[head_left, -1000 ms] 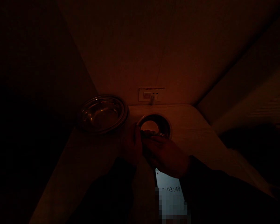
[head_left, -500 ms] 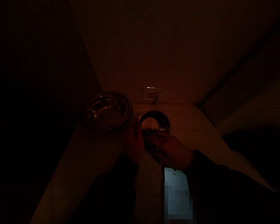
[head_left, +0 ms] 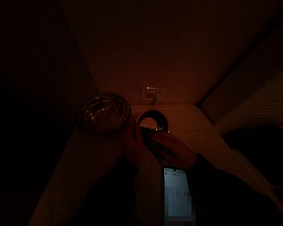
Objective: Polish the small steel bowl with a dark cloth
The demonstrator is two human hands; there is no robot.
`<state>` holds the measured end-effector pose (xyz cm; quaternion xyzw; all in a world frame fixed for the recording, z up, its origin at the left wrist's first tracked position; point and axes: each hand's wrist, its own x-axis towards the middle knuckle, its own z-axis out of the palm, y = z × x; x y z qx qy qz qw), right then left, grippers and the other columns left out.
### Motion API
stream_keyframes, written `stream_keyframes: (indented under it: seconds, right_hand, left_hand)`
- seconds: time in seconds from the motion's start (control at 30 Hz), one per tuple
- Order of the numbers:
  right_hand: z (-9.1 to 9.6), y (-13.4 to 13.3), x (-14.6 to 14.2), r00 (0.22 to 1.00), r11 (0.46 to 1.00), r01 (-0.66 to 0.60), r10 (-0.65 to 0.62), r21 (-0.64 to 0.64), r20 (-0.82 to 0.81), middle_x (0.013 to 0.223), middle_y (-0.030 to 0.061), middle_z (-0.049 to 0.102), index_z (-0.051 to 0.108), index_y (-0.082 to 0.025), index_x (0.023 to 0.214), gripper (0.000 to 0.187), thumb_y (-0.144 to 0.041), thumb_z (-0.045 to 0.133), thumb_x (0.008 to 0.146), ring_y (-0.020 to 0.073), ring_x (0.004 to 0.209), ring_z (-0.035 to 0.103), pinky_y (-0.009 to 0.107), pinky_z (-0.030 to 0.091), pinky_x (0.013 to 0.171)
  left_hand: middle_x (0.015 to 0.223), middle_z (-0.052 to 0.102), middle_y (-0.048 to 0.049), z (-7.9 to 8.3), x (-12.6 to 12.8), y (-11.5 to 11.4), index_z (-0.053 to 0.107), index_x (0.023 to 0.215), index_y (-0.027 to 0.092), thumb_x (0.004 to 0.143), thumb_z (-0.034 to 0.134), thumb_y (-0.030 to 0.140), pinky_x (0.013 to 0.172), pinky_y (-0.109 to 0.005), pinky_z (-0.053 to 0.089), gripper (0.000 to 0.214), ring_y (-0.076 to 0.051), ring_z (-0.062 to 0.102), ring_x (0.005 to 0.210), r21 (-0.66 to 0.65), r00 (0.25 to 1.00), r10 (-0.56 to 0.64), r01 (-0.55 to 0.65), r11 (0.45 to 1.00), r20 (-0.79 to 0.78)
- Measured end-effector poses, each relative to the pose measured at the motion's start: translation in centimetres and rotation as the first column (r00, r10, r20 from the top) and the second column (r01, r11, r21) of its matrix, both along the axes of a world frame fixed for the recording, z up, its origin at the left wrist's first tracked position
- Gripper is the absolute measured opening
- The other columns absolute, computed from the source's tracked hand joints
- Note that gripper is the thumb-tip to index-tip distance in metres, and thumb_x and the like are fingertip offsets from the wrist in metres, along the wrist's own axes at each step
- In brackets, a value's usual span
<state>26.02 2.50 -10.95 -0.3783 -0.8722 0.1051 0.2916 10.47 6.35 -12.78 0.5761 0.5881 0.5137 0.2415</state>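
Note:
A small round steel bowl (head_left: 165, 122) stands on the wooden tabletop (head_left: 188, 119), its shiny inside facing up. My left hand (head_left: 134, 146) is closed on the bowl's left side, thumb along the rim, its other fingers mostly lost in shadow. Pressed against the near rim, my right hand (head_left: 175, 147) grips a dark, greenish cloth (head_left: 149, 138) that reaches over the edge into the bowl. Dim light hides the cloth's exact shape.
Wider steel basins (head_left: 102, 130), seemingly stacked, sit at the table's back left. A lit phone (head_left: 178, 180) lies near my right wrist. On the wall behind is a socket plate (head_left: 153, 94) with a plug. Dark shapes lie beyond the right edge.
My right hand and the cloth have shifted slightly at the near rim, and more of the cloth shows. The whole view has moved a little. My left hand stays at the bowl.

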Motion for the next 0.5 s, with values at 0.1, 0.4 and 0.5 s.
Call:
stream_keyframes:
  seconds: [0.1, 0.4, 0.5]
  right_hand:
    - [-0.5, 0.3, -0.2, 0.998, 1.000, 0.015, -0.014, 0.012, -0.054, 0.115, 0.0156, 0.062, 0.051, -0.012, 0.122, 0.036, -0.021, 0.050, 0.088, 0.0206, 0.110, 0.054, 0.038, 0.048, 0.089]
    - [0.1, 2.6, -1.5, 1.000, 0.995, -0.009, 0.009, -0.096, -0.006, 0.116, 0.0144, 0.062, 0.053, -0.010, 0.121, 0.035, -0.021, 0.049, 0.088, 0.0221, 0.108, 0.054, 0.040, 0.045, 0.093]
    - [0.5, 3.2, -2.1, 1.000, 0.991, -0.021, 0.021, -0.135, -0.003, 0.116, 0.0123, 0.062, 0.053, -0.013, 0.122, 0.036, -0.021, 0.049, 0.087, 0.0218, 0.110, 0.053, 0.039, 0.044, 0.094]
  left_hand:
    - [0.102, 0.070, -0.0100, 0.0, -0.1, 0.0, 0.063, 0.106, 0.015, 0.090, 0.036, 0.035, 0.081, -0.030, 0.049, 0.037, -0.020, 0.065, 0.093, -0.006, 1.000, -0.006, 0.006, 1.000, 0.009]
    - [0.110, 0.068, -0.0107, 0.2, -0.3, 0.2, 0.061, 0.109, 0.016, 0.090, 0.038, 0.036, 0.087, -0.030, 0.048, 0.037, -0.021, 0.062, 0.102, 0.014, 0.999, 0.035, -0.035, 0.999, -0.004]
    - [0.111, 0.067, -0.0103, 0.3, -0.5, 0.3, 0.061, 0.109, 0.016, 0.090, 0.038, 0.036, 0.085, -0.028, 0.048, 0.036, -0.020, 0.063, 0.101, 0.015, 0.999, 0.037, -0.037, 0.999, 0.008]
